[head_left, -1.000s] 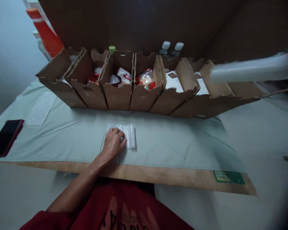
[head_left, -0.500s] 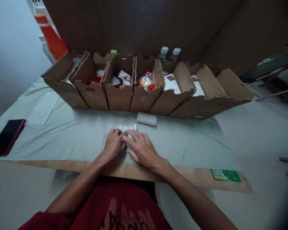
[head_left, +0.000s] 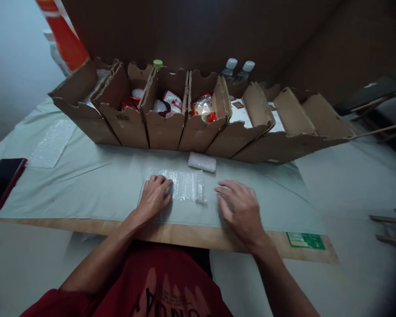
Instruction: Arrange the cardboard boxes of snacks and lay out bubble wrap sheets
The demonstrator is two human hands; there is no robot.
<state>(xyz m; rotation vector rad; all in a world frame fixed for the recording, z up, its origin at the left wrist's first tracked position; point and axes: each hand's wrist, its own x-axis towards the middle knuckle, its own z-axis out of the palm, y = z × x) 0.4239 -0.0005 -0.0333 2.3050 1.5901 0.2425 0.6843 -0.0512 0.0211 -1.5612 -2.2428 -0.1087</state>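
A sheet of clear bubble wrap [head_left: 185, 185] lies flat on the green cloth in front of me, its right end thicker, as if folded or rolled. My left hand [head_left: 155, 193] is on the left end of this sheet, fingers bent and pressed down onto it; what is under the palm is hidden. To the right of the sheet and apart from it, my right hand [head_left: 239, 207] hovers over the cloth with its fingers apart and nothing in them. Just behind the sheet lies a small bubble-wrapped bundle [head_left: 202, 162].
Open cardboard bins [head_left: 165, 132] stand in a row at the back, some holding red packets and white boxes. A phone [head_left: 5, 182] and another bubble wrap sheet [head_left: 51, 143] lie at left. Bottles [head_left: 230, 66] rise behind the bins. The wooden table edge [head_left: 119, 227] runs in front.
My right hand has moved right, away from my left hand, and the bubble wrap now shows stretched out to the right. My left hand has stayed at its left end.
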